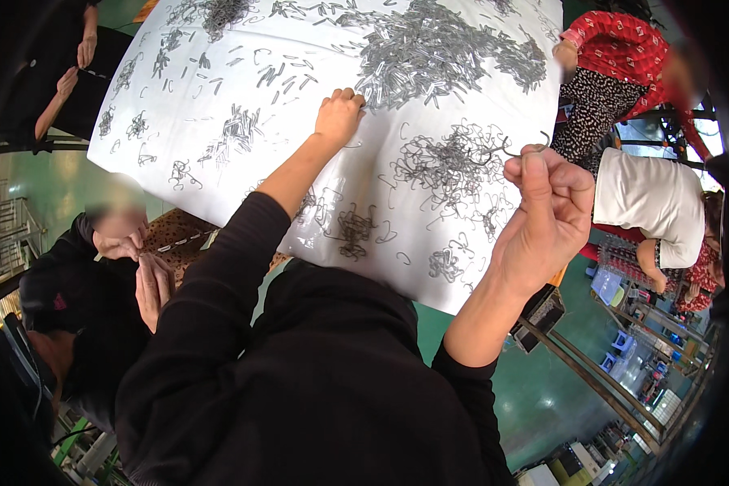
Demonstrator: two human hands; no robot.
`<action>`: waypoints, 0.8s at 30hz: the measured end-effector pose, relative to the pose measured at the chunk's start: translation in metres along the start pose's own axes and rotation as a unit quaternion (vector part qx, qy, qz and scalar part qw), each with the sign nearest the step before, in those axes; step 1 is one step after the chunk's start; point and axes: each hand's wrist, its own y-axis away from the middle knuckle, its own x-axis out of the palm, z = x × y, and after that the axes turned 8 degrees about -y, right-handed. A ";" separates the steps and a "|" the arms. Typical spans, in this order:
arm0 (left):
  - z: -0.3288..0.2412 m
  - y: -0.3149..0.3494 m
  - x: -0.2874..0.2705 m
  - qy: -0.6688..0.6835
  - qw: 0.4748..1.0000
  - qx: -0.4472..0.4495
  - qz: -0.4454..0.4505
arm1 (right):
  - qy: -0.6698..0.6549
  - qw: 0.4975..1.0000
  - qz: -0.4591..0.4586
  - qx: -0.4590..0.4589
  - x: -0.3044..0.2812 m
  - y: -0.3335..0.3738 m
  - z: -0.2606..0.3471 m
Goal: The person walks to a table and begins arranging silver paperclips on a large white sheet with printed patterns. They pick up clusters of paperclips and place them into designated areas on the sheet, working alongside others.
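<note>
The person wears a plain black long-sleeved top [316, 397] of soft, matt cloth, loose over the torso. Its left sleeve [219, 283] is gathered in soft folds and stops partway along the forearm, in a snug edge; the right sleeve [474, 397], equally black, also ends short of the wrist. Beyond both edges the forearms are bare, as are the left hand [340, 117] and right hand [547, 211].

At twelve o'clock on the white-covered desk [320, 61], the left-hand grip [340, 120] sits beside a pile of grey strips [421, 53]. Near three o'clock, the right-hand grip [547, 206] pinches a dark hook [507, 149]; loose hooks [443, 166] lie heaped toward one o'clock.
</note>
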 end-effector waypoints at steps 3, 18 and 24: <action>-0.003 -0.010 -0.001 -0.103 0.993 0.053 0.024 | -0.004 1.000 0.009 -0.004 0.001 0.000 0.001; -0.108 -0.018 -0.242 0.631 0.775 -0.036 0.023 | 0.008 0.998 0.061 0.032 0.020 -0.005 -0.028; -0.120 -0.012 -0.248 0.605 0.796 -0.019 -0.024 | 0.028 0.998 0.062 0.009 0.023 -0.009 -0.027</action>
